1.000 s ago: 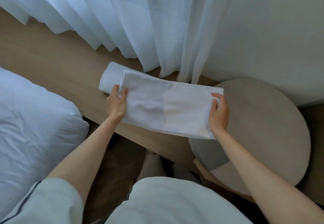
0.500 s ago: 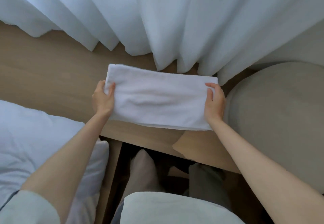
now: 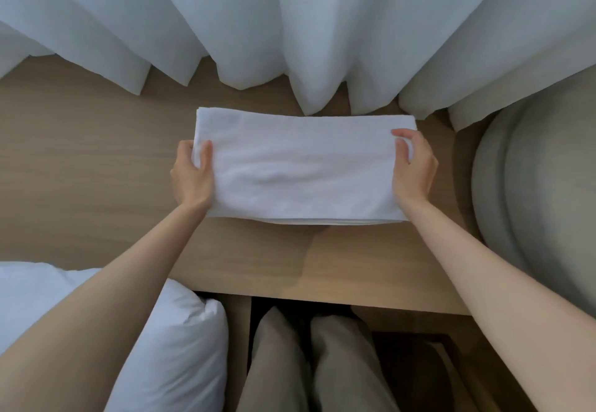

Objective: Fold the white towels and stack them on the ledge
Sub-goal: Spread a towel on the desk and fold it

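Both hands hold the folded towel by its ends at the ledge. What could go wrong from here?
1. The left hand and right hand grip the folded towel only at its short ends; an uneven release may let the layers at its near edge slide apart.
2. The curtain hangs just behind the towel; pushing it further back on the ledge could trap the hem.

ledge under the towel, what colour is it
Light brown wood grain on the ledge, best seen in the head view.

Both hands grip a folded white terry towel by its ends, left hand and right hand, on the pale wooden ledge beneath white curtains.
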